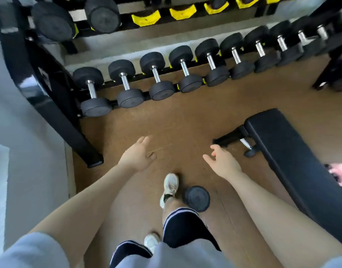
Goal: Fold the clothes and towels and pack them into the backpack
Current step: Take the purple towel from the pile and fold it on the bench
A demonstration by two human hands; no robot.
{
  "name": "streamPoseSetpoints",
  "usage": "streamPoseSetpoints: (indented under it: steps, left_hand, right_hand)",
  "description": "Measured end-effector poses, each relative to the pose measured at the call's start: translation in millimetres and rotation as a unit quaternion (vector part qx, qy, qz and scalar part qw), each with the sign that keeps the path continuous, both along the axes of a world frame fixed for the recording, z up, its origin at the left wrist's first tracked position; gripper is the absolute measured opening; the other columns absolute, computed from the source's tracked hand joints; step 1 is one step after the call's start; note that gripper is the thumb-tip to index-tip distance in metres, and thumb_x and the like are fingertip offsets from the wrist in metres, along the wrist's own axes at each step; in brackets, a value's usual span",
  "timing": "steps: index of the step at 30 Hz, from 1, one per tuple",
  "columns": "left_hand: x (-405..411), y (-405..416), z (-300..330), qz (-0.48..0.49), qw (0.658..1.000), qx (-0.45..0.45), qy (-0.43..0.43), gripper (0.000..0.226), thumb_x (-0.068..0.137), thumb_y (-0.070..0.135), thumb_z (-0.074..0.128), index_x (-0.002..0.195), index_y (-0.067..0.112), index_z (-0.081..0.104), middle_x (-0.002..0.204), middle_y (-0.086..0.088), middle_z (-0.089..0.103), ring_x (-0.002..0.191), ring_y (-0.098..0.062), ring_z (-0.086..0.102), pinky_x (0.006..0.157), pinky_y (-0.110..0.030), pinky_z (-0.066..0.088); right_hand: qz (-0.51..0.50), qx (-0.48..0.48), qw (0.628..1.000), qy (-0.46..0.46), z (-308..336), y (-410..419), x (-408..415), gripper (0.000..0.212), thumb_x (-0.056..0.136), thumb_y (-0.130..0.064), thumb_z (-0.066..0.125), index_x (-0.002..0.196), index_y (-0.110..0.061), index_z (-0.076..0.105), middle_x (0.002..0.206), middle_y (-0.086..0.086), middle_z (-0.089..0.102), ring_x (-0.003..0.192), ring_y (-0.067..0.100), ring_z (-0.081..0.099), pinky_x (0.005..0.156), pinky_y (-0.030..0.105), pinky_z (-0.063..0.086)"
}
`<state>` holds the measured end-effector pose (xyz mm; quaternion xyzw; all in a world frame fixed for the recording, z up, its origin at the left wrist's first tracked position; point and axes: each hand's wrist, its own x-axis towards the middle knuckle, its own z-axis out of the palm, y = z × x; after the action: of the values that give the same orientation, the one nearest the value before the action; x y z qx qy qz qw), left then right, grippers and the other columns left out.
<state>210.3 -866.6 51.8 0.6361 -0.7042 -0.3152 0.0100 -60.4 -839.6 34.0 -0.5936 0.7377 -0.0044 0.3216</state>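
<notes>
Both hands, left [139,154] and right [223,162], hang relaxed and empty over the floor [185,122]. No backpack shows; something pink [340,174] sits on the surface [294,151] at 3 o'clock, so folding seems not yet begun.

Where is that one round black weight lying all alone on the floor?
In the head view, the lone dumbbell stands on end on the brown floor low in the middle, just right of the white shoe and left of the black bench.

Brown floor [166,120]: lone dumbbell [197,198], black bench [282,144].

floor [166,120]: brown | dumbbell rack [50,89]: black, far side | bench [294,151]: black, right | wall [27,151]: possibly grey
</notes>
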Motion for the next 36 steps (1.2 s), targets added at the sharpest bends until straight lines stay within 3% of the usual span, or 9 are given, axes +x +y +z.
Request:
streamPoseSetpoints:
  steps: [3,6,11,16,22,29,36]
  left_hand:
    - [-40.3,-76.0,-1.9,-0.068,0.997,-0.021,0.018,0.062,0.090,0.025,0.048,0.146,0.020,0.023,0.151,-0.007,0.029,0.131,-0.022,0.040,0.102,-0.035,0.039]
    - [-80.9,-159.2,-2.1,-0.123,0.991,-0.031,0.040,0.058,0.091,0.024,0.050,0.144,0.019,0.027,0.141,-0.001,0.042,0.114,-0.019,0.053,0.095,-0.031,0.041]
    - [-137.9,-294.0,-1.6,-0.149,0.988,0.012,0.048,0.056,0.092,0.023,0.051,0.143,0.016,0.030,0.130,-0.001,0.053,0.113,-0.020,0.053,0.095,-0.029,0.039]
    - [-186.1,-408.4,18.5,-0.158,0.984,-0.009,0.084,0.053,0.092,0.026,0.050,0.142,0.020,0.033,0.124,0.005,0.054,0.098,-0.012,0.053,0.088,-0.027,0.042]
    - [-256.9,-548.5,16.0,-0.198,0.974,-0.035,0.106,0.056,0.090,0.022,0.056,0.141,0.015,0.034,0.121,0.000,0.056,0.092,-0.013,0.052,0.084,-0.031,0.044]
    - [-377.5,-681.4,3.3,-0.295,0.950,-0.007,0.101,0.058,0.090,0.024,0.056,0.142,0.015,0.032,0.125,0.000,0.054,0.095,-0.016,0.056,0.085,-0.031,0.045]
    - [-534.4,-735.2,2.1,-0.406,0.906,0.030,0.119,0.057,0.091,0.023,0.055,0.142,0.012,0.032,0.127,-0.002,0.054,0.099,-0.016,0.055,0.090,-0.030,0.044]
  right_hand:
    - [-0.068,-0.003,0.998,-0.013,-10.7,-50.3,-29.0,0.053,0.094,-0.045,0.045,0.140,-0.018,0.034,0.131,0.005,0.052,0.116,0.026,0.052,0.090,0.039,0.047]
    - [-0.140,-0.003,0.990,-0.015,-19.2,-110.1,-62.1,0.053,0.095,-0.042,0.045,0.139,-0.017,0.034,0.125,0.005,0.055,0.113,0.026,0.053,0.089,0.038,0.045]
    - [-0.224,-0.005,0.974,-0.038,-6.5,-210.6,-112.4,0.051,0.096,-0.037,0.046,0.138,-0.009,0.036,0.097,0.006,0.066,0.093,0.024,0.060,0.082,0.037,0.049]
    - [-0.209,0.001,0.977,-0.047,15.7,-304.9,-139.3,0.054,0.096,-0.040,0.045,0.142,-0.014,0.031,0.126,0.003,0.058,0.102,0.021,0.060,0.081,0.031,0.050]
    - [-0.216,-0.019,0.975,-0.048,17.4,-406.1,-185.4,0.055,0.095,-0.043,0.046,0.142,-0.018,0.030,0.128,0.002,0.054,0.111,0.021,0.055,0.091,0.033,0.046]
    - [-0.299,0.011,0.954,-0.025,7.3,-499.4,-270.8,0.054,0.096,-0.043,0.042,0.141,-0.017,0.029,0.125,0.002,0.055,0.110,0.021,0.055,0.089,0.033,0.047]
    - [-0.451,-0.015,0.892,-0.017,10.7,-541.2,-390.6,0.050,0.096,-0.040,0.044,0.138,-0.016,0.036,0.123,0.004,0.058,0.111,0.025,0.055,0.089,0.037,0.045]
